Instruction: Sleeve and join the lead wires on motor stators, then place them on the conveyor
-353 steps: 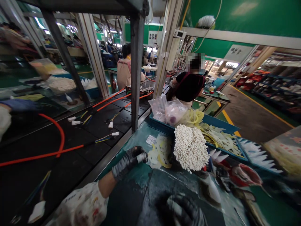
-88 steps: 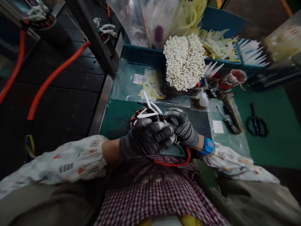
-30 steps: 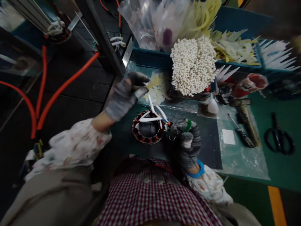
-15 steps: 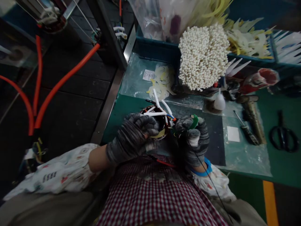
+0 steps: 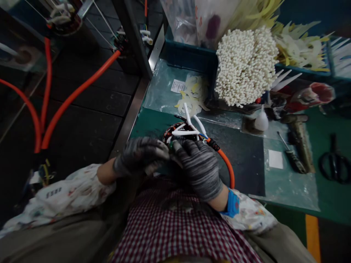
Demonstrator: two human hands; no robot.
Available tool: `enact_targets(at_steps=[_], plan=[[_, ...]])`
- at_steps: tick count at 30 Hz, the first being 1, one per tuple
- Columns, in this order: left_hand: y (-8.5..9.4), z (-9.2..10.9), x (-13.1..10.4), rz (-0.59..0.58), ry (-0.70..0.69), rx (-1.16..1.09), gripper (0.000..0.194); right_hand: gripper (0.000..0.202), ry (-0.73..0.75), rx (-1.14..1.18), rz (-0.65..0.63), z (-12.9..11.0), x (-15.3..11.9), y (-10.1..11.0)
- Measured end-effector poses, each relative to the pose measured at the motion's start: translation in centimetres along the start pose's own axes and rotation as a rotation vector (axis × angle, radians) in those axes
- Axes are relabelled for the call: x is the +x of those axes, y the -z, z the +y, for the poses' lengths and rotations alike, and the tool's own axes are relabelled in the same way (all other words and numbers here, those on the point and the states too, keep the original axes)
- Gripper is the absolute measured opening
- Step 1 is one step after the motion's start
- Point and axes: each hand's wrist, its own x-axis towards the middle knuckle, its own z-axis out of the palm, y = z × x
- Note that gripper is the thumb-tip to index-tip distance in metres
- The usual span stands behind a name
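A round wound coil part (image 5: 168,132) rests on the bench with white sleeves (image 5: 186,133) across its top. From its right side an orange cable (image 5: 227,164) curves toward me, with black lacing near its upper end. My left hand (image 5: 142,155), in a grey striped glove, is just left of the coil, blurred, its fingers bent; their grip cannot be made out. My right hand (image 5: 199,166), gloved alike, lies over the coil's near side with its fingers curled round a small green thing (image 5: 171,146), mostly hidden.
Behind the coil stand a bundle of white sticks (image 5: 244,67) and bins of yellow strips (image 5: 301,47). A screwdriver (image 5: 293,157), a hammer (image 5: 301,142) and scissors (image 5: 333,160) lie at the right. Orange cables (image 5: 74,95) hang at the left.
My right hand has moved left onto the coil's near side, uncovering the orange cable. The white spool and green thing beside it no longer show there. My left hand has drawn back leftward.
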Motion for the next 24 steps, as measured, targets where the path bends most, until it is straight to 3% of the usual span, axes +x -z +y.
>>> enact_targets(at_steps=[3,4,7,9,12,17,20,24], plan=[[0.5,-2.0,1.9,0.112,0.249,-0.065,0.046,0.026,0.023,0.015,-0.083,0.2,0.5,-0.2],[0.4,-2.8,2.7,0.080,0.269,-0.064,0.057,0.028,0.019,0.041,-0.098,0.3,0.6,-0.2],[-0.8,-4.4,4.5,-0.184,0.248,-0.150,0.077,0.028,-0.011,0.088,-0.099,0.3,0.0,0.1],[-1.7,-4.0,4.6,-0.264,0.179,-0.240,0.092,0.026,-0.013,0.112,-0.046,0.0,-1.2,0.2],[-2.5,-1.7,3.2,-0.256,0.132,-0.275,0.109,0.025,0.006,0.194,0.059,-0.5,-3.6,0.5],[-3.4,1.7,0.9,-0.202,0.216,-0.194,0.096,0.025,-0.005,0.317,0.123,-0.9,-5.4,0.9],[-4.2,1.9,0.0,-0.137,0.205,-0.156,0.082,0.027,-0.023,0.342,0.092,-1.1,-5.2,0.9],[-5.3,1.3,-1.2,-0.060,0.198,-0.092,0.080,0.027,0.016,0.282,0.094,-1.2,-5.8,1.4]])
